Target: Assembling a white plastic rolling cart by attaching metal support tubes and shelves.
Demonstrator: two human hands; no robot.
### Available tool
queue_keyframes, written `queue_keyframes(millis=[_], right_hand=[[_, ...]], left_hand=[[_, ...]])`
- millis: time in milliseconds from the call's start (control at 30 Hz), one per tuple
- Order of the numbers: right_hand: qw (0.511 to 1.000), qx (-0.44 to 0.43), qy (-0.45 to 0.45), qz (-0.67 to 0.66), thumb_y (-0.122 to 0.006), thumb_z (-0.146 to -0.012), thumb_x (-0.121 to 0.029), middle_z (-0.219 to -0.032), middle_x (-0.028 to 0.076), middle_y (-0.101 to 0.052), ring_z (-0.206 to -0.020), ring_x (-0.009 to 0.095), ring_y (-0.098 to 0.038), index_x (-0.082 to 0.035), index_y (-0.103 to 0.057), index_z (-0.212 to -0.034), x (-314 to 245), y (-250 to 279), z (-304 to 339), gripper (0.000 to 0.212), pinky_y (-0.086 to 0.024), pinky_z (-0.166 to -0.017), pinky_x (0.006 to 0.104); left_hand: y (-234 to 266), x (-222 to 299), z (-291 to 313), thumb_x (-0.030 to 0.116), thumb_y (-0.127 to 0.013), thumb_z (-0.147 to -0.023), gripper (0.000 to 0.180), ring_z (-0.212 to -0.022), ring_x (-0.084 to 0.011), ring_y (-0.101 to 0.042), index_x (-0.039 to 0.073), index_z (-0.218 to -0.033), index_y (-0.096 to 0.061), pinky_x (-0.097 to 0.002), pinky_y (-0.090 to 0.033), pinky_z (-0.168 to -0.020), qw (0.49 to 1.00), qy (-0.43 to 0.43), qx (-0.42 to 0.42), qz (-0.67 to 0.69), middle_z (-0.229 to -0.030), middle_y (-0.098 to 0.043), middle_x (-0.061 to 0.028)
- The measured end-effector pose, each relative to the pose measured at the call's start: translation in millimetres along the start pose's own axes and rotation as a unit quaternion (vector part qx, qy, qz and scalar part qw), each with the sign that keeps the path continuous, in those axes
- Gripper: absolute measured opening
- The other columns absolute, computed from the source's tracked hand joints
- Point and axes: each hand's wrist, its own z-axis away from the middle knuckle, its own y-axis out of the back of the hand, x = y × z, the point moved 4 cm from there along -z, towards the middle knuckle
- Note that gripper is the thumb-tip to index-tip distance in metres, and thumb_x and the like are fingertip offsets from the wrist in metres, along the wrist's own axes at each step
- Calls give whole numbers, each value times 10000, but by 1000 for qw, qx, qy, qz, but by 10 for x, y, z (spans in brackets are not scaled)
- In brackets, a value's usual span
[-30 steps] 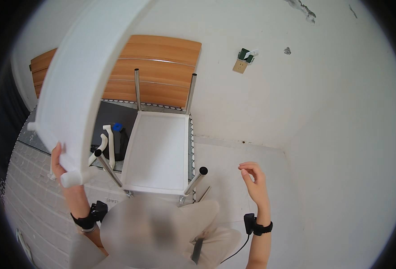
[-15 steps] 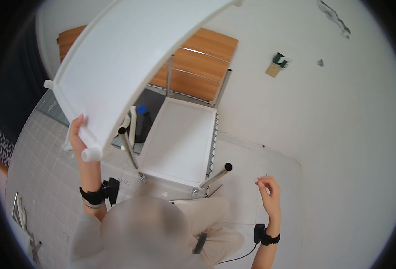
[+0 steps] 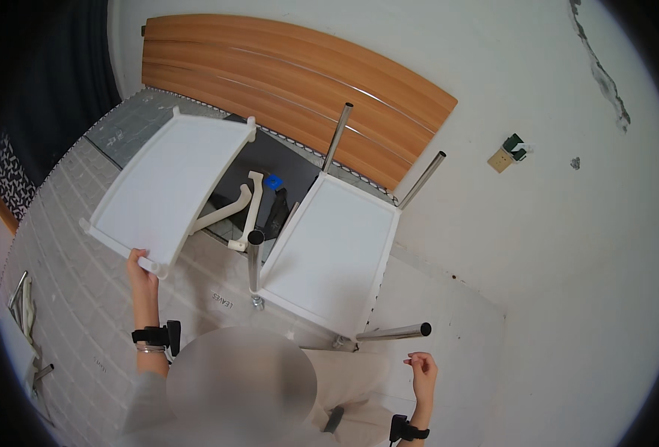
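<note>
My left hand (image 3: 142,272) grips the near edge of a white plastic shelf tray (image 3: 165,179) beside a round corner socket. This tray slants away from me at the left, its far end low over the grey patterned surface. My right hand (image 3: 421,372) is raised at the lower right, thumb and fingers pinched together; I cannot make out anything between them. In front of me stands a second white tray (image 3: 333,257) with upright chrome tubes (image 3: 255,261) at its corners and castors (image 3: 258,302) at its near side.
White curved plastic parts (image 3: 251,212), a blue piece (image 3: 273,182) and a black bag-like item (image 3: 276,216) lie on a dark mat between the trays. A wooden headboard (image 3: 292,74) stands behind. The wall has a socket (image 3: 501,160). More tubes and white parts (image 3: 25,313) lie far left.
The tray in my left hand has come down from high in front of me to low at the left. My right hand has moved slightly down and left. The view has shifted.
</note>
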Motion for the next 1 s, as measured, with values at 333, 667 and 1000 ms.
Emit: queue_keyframes(millis=[333,667,1000], right_hand=[[999,16,-48,-7,-497,-850,-92,-821,114,-581,-695,176,-590,32,-526,-857,233,-186,-79,128,-489,-690,288],[997,2,-71,3,-503,-850,-91,-847,128,-591,-706,182,-590,30,-531,-873,450,-274,-100,126,-487,-684,291],[995,22,-87,-35,-491,-847,-75,-830,102,-589,-723,214,-616,37,-501,-885,604,-302,-77,119,-491,-695,300]], left_hand=[[476,-409,-460,22,-509,-620,153,-703,-225,-564,20,-768,-474,-314,-507,-672,999,36,28,-15,-748,-525,-70],[678,-742,-585,13,-498,-611,202,-753,-219,-556,2,-813,-492,-314,-499,-694,997,58,48,-15,-781,-531,-72],[1218,-1124,-870,36,-491,-624,207,-802,-235,-540,16,-830,-489,-348,-464,-796,996,72,49,-8,-822,-518,-78]])
